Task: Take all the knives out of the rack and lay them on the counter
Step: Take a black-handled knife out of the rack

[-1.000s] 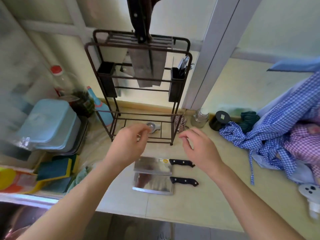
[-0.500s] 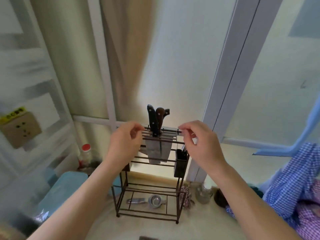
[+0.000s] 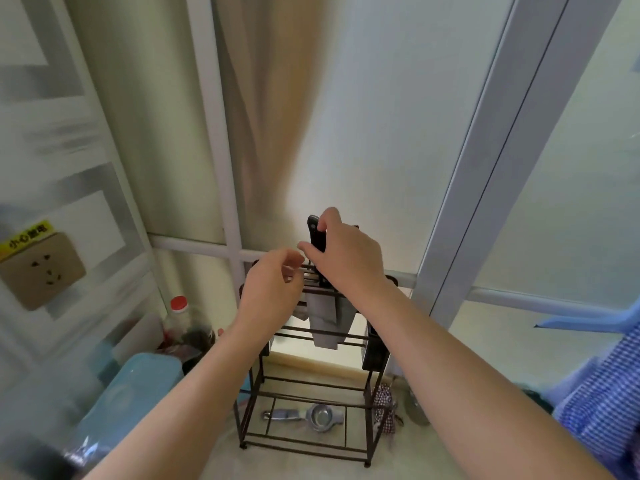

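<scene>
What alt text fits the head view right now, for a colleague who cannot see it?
The right hand grips a black knife handle standing in the top of a dark wire rack, blades hanging below. The left hand hovers beside it, fingers curled at the rack's top rails.

— How many knives hang in the rack (image 3: 304,393)?
— Two knives (image 3: 323,317), blades side by side under its top bars.
— And hands?
— Two hands (image 3: 273,292) at the rack's top; one strainer (image 3: 320,417) on its bottom shelf; one bottle (image 3: 178,317) left of it.
</scene>
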